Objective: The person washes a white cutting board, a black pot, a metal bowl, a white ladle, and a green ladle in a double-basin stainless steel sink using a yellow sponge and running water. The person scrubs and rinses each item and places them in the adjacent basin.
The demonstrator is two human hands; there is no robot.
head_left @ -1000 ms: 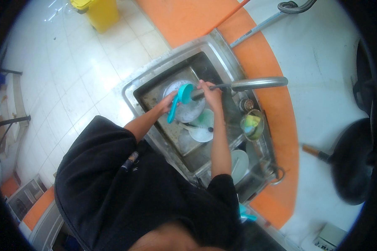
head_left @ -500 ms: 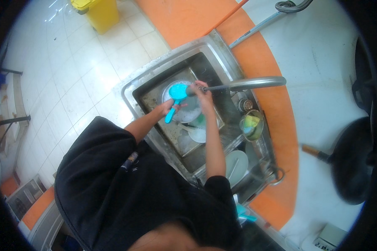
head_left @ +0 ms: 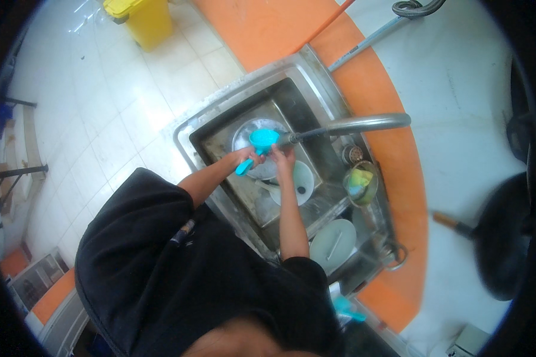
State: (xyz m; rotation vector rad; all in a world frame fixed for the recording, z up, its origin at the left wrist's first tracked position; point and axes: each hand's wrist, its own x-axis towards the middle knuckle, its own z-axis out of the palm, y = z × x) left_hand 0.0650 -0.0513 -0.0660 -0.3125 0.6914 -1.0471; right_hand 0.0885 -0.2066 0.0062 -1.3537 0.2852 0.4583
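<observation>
My left hand is closed round the handle of a turquoise ladle, whose round bowl faces up under the spout of the metal faucet. At the near right side of that bowl, my right hand has its fingers against the ladle, partly hidden at the spout. Beneath both hands, a round pan with suds sits in the steel sink. A pale bowl with a dark spot inside lies beside it, near a light-coloured utensil.
Right of the basin, a container holds a yellow-green sponge. A pale plate lies in the near compartment. Orange counter curves around the sink, and a black wok is at the right. A yellow bin stands on the floor.
My right hand has come down from the faucet's spout to the ladle. The ladle has shifted slightly right and down, and the pale bowl below shows more fully.
</observation>
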